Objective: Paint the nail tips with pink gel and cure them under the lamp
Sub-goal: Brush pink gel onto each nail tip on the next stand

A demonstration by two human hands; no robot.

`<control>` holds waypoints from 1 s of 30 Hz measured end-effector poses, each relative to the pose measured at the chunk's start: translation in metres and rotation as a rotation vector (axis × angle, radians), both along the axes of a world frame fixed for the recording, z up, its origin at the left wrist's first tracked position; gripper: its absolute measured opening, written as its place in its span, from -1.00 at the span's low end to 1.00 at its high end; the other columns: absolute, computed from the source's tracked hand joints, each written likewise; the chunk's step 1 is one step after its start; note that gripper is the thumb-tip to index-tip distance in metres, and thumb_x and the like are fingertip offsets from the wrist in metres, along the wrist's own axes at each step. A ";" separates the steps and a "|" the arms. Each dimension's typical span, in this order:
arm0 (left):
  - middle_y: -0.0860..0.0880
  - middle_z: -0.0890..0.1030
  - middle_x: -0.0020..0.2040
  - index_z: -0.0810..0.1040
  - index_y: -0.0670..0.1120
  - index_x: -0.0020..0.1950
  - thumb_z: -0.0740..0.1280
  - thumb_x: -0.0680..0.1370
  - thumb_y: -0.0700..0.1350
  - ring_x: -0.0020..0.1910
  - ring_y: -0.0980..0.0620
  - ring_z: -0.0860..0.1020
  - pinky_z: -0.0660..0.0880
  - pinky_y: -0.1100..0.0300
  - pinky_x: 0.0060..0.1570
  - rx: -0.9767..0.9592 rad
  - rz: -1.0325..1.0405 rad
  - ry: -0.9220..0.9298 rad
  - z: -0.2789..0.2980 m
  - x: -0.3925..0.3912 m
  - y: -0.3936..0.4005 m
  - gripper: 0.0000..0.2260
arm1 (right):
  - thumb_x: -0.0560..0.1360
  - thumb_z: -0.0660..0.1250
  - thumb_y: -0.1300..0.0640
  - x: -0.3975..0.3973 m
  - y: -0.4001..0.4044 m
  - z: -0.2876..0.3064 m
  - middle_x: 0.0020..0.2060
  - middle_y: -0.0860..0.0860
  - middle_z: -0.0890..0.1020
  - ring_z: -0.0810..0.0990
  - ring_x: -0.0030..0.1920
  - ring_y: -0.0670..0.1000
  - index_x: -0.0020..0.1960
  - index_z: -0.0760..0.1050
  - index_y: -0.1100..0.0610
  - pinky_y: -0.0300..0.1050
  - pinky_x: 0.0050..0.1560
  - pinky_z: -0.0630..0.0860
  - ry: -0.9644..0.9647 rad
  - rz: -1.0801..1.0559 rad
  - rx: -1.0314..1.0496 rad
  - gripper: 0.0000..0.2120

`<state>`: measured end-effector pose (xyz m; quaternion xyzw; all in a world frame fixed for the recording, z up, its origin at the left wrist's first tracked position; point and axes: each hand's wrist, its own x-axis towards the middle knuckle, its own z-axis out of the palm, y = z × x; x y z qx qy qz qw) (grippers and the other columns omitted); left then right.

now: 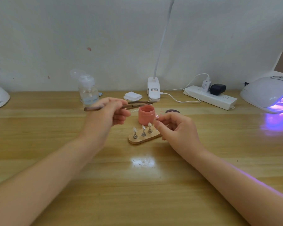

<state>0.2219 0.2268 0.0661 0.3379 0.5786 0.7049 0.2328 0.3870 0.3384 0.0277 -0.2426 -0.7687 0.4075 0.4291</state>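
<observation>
On the wooden stand (138, 139), three nail tips (143, 128); left-hand fingers (121, 112) around one brush (92, 108), right-hand fingers (160, 123) perhaps pinching another.

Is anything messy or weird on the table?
Nothing is spilled or broken. The pink gel jar stands open, its dark lid lying behind the right hand. The curing lamp glows purple with no hand inside.

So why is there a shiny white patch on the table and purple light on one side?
Head view: the white patch is glare from the desk lamp overhead; the purple glow spills from the curing lamp onto the table and right forearm; the left hand looks motion-blurred.
</observation>
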 end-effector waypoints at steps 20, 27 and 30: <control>0.01 0.63 -0.26 0.57 -0.06 -0.07 0.27 0.51 -0.07 -0.25 0.11 0.61 0.54 0.26 -0.20 0.149 -0.053 0.580 -0.022 0.037 -0.029 -0.88 | 0.46 0.46 0.14 0.001 0.001 0.000 -0.28 -0.05 0.66 0.59 -0.30 0.13 -0.13 0.62 0.01 0.12 -0.16 0.57 -0.044 -0.056 0.043 -0.95; 0.01 0.64 -0.29 0.58 -0.08 -0.10 0.27 0.50 -0.08 -0.27 0.12 0.60 0.51 0.29 -0.21 0.138 -0.097 0.554 -0.024 0.037 -0.028 -0.88 | 0.46 0.46 0.15 -0.001 0.003 -0.002 -0.29 -0.06 0.66 0.58 -0.29 0.12 -0.13 0.63 0.01 0.15 -0.17 0.57 -0.027 -0.062 0.045 -0.95; 0.03 0.62 -0.32 0.57 -0.08 -0.10 0.24 0.50 -0.05 -0.29 0.12 0.58 0.49 0.29 -0.21 0.174 -0.085 0.522 -0.024 0.035 -0.028 -0.84 | 0.46 0.45 0.14 -0.001 0.004 -0.003 -0.27 -0.06 0.67 0.58 -0.29 0.12 -0.12 0.64 0.03 0.15 -0.17 0.57 -0.030 -0.053 0.037 -0.97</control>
